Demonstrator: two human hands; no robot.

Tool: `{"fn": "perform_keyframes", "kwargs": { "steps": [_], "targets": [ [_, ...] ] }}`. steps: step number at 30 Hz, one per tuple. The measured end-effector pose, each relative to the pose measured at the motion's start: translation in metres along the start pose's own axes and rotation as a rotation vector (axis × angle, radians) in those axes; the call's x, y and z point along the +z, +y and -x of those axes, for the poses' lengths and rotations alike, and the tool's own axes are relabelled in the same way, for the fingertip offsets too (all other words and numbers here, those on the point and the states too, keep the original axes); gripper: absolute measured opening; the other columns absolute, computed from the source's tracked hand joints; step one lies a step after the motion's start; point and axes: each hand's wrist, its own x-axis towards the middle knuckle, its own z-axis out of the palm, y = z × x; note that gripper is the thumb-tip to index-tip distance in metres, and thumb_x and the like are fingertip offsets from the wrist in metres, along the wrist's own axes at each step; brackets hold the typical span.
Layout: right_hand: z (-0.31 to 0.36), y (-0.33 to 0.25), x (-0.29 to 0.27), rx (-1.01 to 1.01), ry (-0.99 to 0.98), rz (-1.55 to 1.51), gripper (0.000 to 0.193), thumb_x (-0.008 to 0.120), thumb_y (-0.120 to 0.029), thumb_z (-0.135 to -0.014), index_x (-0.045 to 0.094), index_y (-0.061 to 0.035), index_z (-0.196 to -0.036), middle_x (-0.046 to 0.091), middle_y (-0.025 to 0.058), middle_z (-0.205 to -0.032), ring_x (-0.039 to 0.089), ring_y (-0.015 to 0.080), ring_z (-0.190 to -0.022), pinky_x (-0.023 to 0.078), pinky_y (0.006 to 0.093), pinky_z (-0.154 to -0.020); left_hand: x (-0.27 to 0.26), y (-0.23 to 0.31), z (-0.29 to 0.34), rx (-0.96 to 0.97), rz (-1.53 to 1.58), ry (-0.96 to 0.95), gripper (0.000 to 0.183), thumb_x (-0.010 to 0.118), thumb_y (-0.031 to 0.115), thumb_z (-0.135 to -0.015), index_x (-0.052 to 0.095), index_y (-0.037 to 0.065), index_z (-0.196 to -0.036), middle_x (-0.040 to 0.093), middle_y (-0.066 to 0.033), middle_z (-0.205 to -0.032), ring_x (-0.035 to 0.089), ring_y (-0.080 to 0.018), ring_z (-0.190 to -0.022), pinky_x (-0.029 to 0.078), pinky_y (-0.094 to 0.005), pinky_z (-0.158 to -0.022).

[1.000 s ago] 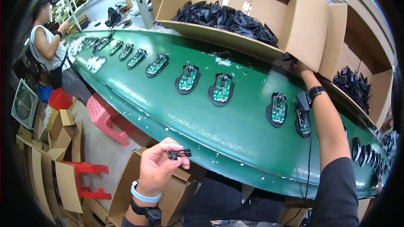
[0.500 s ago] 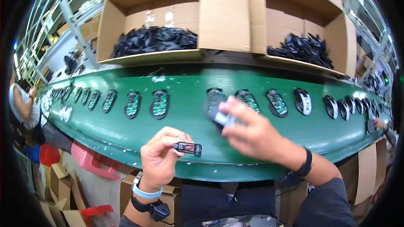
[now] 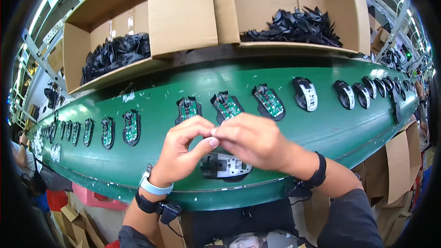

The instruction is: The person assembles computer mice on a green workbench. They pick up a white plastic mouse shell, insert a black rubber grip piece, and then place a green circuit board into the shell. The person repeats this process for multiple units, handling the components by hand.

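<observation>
My left hand (image 3: 183,149) and my right hand (image 3: 257,140) meet over the near side of the green belt (image 3: 156,165), fingertips pinched together. Both are closed; whatever small piece lies between the fingers is hidden. Just beneath them, a black computer mouse housing with a white panel (image 3: 238,167) lies sideways on the belt, partly covered by my right hand. Beyond my hands stands a row of open mouse bases with green circuit boards (image 3: 268,101). To the right of these is a mouse with its black cover and white panel (image 3: 305,94).
Two cardboard boxes (image 3: 183,14) behind the belt hold heaps of black plastic parts (image 3: 298,28). More covered mice (image 3: 344,94) line the right, and more circuit-board bases (image 3: 131,127) the left. A co-worker (image 3: 28,160) is at the far left, another at the far right.
My right hand has put the mouse housing down on the belt and joined my left hand. The small black frame in my left fingers no longer shows. My view has swung right.
</observation>
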Motion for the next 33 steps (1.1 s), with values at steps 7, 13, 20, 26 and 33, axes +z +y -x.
{"fn": "perform_keyframes", "kwargs": {
  "steps": [7,13,20,26,33],
  "targets": [
    [0.021,0.020,0.000,0.434,-0.035,-0.531,0.024,0.081,-0.003,-0.090,0.075,-0.0020,-0.114,0.068,0.0061,-0.101,0.064,0.0134,-0.090,0.055,0.0294,-0.081,-0.013,-0.006,0.044,-0.002,-0.612,-0.438,0.069,0.087,0.015,-0.074,0.057,0.002,-0.135,0.055,-0.0205,-0.137,0.056,-0.0408,-0.126,0.048,-0.0458,-0.108],
    [0.019,0.005,0.000,0.442,-0.113,-0.870,0.035,0.071,0.001,-0.098,0.068,-0.0045,-0.133,0.066,0.0021,-0.103,0.061,0.0088,-0.092,0.054,0.0280,-0.083,-0.016,-0.007,0.036,-0.014,-0.446,-0.169,0.039,0.076,0.020,-0.089,0.064,0.000,-0.121,0.066,-0.0164,-0.113,0.067,-0.0302,-0.101,0.054,-0.0384,-0.088],
    [0.013,-0.004,-0.001,0.689,0.055,-0.866,0.018,0.074,-0.002,-0.098,0.072,0.0003,-0.116,0.075,0.0087,-0.108,0.073,0.0126,-0.094,0.061,0.0291,-0.088,-0.004,-0.024,-0.010,-0.227,0.169,0.045,0.021,0.067,0.024,-0.106,0.067,0.004,-0.102,0.063,0.0036,-0.091,0.053,-0.0033,-0.083,0.045,-0.0230,-0.073],
    [0.012,0.008,0.014,0.265,0.007,-0.439,0.019,0.087,-0.002,-0.082,0.080,-0.0058,-0.100,0.073,0.0072,-0.097,0.071,0.0183,-0.079,0.056,0.0308,-0.067,-0.003,-0.025,-0.003,-0.525,0.625,0.056,0.021,0.071,0.025,-0.103,0.056,0.010,-0.105,0.064,0.0010,-0.100,0.057,-0.0058,-0.089,0.046,-0.0231,-0.079],
    [0.010,0.018,0.014,0.177,-0.058,-0.212,0.025,0.089,0.000,-0.074,0.078,-0.0055,-0.095,0.070,0.0082,-0.092,0.067,0.0233,-0.073,0.055,0.0328,-0.064,-0.016,-0.032,0.010,-0.505,0.797,0.028,0.038,0.065,-0.001,-0.095,0.048,0.007,-0.128,0.066,-0.0109,-0.126,0.068,-0.0191,-0.112,0.056,-0.0356,-0.097]
  ]
}}
